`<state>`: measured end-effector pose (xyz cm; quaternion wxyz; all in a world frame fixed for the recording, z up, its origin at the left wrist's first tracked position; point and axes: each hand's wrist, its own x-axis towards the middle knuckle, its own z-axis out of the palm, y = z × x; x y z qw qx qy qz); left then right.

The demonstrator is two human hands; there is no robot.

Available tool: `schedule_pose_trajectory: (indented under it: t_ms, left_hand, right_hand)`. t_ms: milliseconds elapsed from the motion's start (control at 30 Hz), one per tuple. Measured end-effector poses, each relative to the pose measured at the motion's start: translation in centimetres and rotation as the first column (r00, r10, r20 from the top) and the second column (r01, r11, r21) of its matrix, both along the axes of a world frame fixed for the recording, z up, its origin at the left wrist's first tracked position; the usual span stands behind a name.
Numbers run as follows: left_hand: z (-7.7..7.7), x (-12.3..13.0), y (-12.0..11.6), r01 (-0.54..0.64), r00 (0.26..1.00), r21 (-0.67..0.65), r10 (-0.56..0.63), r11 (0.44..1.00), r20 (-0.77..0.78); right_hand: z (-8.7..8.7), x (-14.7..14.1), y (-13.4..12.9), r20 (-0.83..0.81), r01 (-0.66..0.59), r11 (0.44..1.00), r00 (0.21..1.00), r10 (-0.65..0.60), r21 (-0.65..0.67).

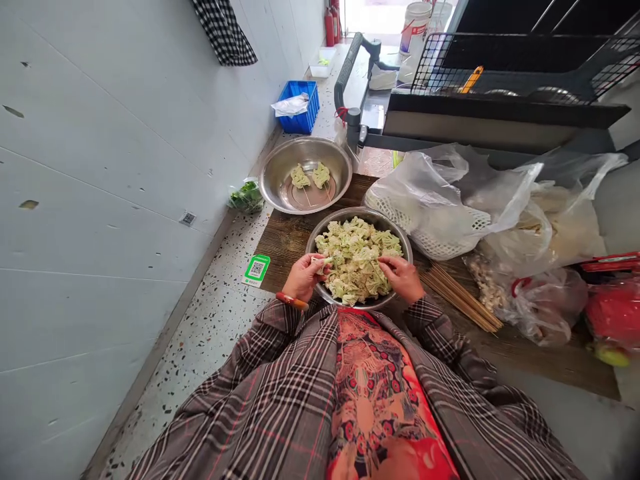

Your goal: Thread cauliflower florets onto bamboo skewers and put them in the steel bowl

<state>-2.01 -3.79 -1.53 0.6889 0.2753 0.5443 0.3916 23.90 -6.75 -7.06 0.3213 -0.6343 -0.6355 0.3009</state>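
A steel bowl (409, 248) in front of me is heaped with cauliflower florets (357, 250). Over its left rim, my left hand (304, 275) pinches a small floret by the fingertips. My right hand (403, 276) is closed at the bowl's right side, fingertips together on what looks like a thin skewer, partly hidden, that points left toward the florets. Behind stands a wider steel basin (268, 175) holding two skewered cauliflower pieces (310, 176). Bamboo skewers (463, 297) lie in a bundle right of the bowl.
Plastic bags (435, 200) crowd the right side, with a red bag (615, 313) at the far right. A blue crate (305, 117) stands behind the basin by the wall. Bagged greens (247, 197) and a QR card (257, 268) are at left. A black rack (500, 123) spans the back.
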Motion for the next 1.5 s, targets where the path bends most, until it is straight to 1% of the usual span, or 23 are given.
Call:
schedule_pose_trajectory:
  t_ms: [67,167,233,267,300,333,367,400,433,500,533,567,600,633,700,767,900,1000,1100,1233,1400,1433,1500]
  left_hand:
    - [-0.1,0.2,-0.2,-0.003,0.999,-0.014,0.004,1.0,0.035]
    - [-0.1,1.0,-0.3,-0.001,0.996,0.009,0.0,1.0,0.086]
    - [0.2,1.6,-0.2,0.003,0.993,0.028,-0.006,1.0,0.115]
    - [0.4,1.8,-0.2,0.004,0.992,0.031,-0.008,1.0,0.125]
    - [0.6,2.0,-0.2,0.002,0.991,0.032,-0.007,0.999,0.132]
    - [0.8,2.2,-0.2,-0.002,0.99,0.031,-0.003,1.0,0.138]
    - [1.1,2.3,-0.1,-0.007,0.99,0.028,0.003,1.0,0.144]
    - [1.3,2.5,-0.1,-0.012,0.989,0.027,0.008,1.0,0.149]
    - [1.5,2.6,-0.1,-0.02,0.988,0.031,0.015,0.999,0.151]
    - [1.9,2.8,0.1,-0.037,0.992,0.068,0.028,0.997,0.125]
    - [2.0,2.9,0.3,-0.044,0.995,0.097,0.034,0.994,0.094]
    - [2.2,3.0,0.4,-0.047,0.998,0.127,0.04,0.991,0.054]
    - [2.3,3.0,0.6,-0.044,0.999,0.148,0.043,0.988,0.012]
    - [2.4,3.1,0.8,-0.037,0.999,0.154,0.04,0.987,-0.021]
    - [2.7,3.2,1.0,-0.018,0.999,0.135,0.023,0.991,-0.04]
    - [3.2,3.4,1.1,0.001,1.0,0.12,0.0,0.993,-0.012]
    - [4.4,3.9,0.9,0.092,0.993,0.129,-0.101,0.987,0.065]
    - [4.9,4.0,0.8,0.144,0.987,0.119,-0.152,0.982,0.057]
    - [4.7,3.8,0.9,0.104,0.994,0.099,-0.107,0.99,0.025]
    - [4.2,3.6,1.0,0.037,0.999,0.065,-0.039,0.997,0.023]
    - [4.3,3.6,1.0,-0.016,0.994,0.158,0.034,0.987,-0.108]
    - [4.4,3.6,1.1,-0.026,0.994,0.162,0.044,0.986,-0.105]
    - [4.7,3.7,1.1,-0.049,0.997,0.14,0.056,0.989,-0.047]
  right_hand:
    - [-0.7,-0.8,-0.1,0.116,-0.024,1.0,0.993,0.026,-0.019]
    - [-1.4,-2.1,0.1,0.281,-0.022,0.998,0.959,0.039,-0.061]
    - [-1.8,-2.7,0.3,0.327,-0.015,0.998,0.944,0.037,-0.068]
    - [-2.0,-2.8,0.4,0.313,-0.006,0.998,0.949,0.026,-0.064]
    - [-2.1,-2.8,0.4,0.266,0.012,0.998,0.964,0.004,-0.059]
    - [-2.1,-2.8,0.4,0.185,0.04,0.997,0.982,-0.029,-0.059]
    - [-1.9,-2.7,0.3,0.068,0.081,0.994,0.995,-0.076,-0.068]
    - [-1.6,-2.5,0.2,-0.075,0.123,0.988,0.989,-0.13,-0.089]
    - [-1.1,-2.4,0.1,-0.227,0.156,0.981,0.957,-0.18,-0.118]
    - [0.5,-2.0,-0.3,-0.487,0.178,0.97,0.84,-0.238,-0.167]
    - [1.5,-1.9,-0.5,-0.571,0.168,0.971,0.786,-0.236,-0.17]
    - [2.5,-1.7,-0.7,-0.624,0.153,0.975,0.749,-0.222,-0.163]
    - [3.5,-1.6,-0.9,-0.65,0.143,0.978,0.732,-0.207,-0.15]
    - [4.4,-1.4,-1.2,-0.649,0.131,0.982,0.737,-0.188,-0.136]
    - [5.8,-1.3,-1.6,-0.605,0.115,0.987,0.78,-0.158,-0.109]
    - [6.5,-1.3,-2.1,-0.551,0.095,0.991,0.824,-0.132,-0.094]
    - [6.7,-1.5,-2.7,-0.504,0.066,0.994,0.858,-0.099,-0.083]
    - [6.7,-1.6,-3.0,-0.486,0.061,0.996,0.87,-0.088,-0.073]
    - [6.7,-1.6,-3.2,-0.466,0.056,0.997,0.881,-0.078,-0.06]
    - [6.8,-1.8,-3.3,-0.44,0.045,0.997,0.896,-0.065,-0.056]
    - [7.3,-2.1,-3.6,-0.4,0.007,0.999,0.916,-0.021,-0.036]
    - [7.4,-2.2,-3.6,-0.386,-0.003,1.0,0.923,-0.006,-0.024]
    - [7.5,-2.5,-3.8,-0.361,-0.028,1.0,0.932,0.023,-0.011]
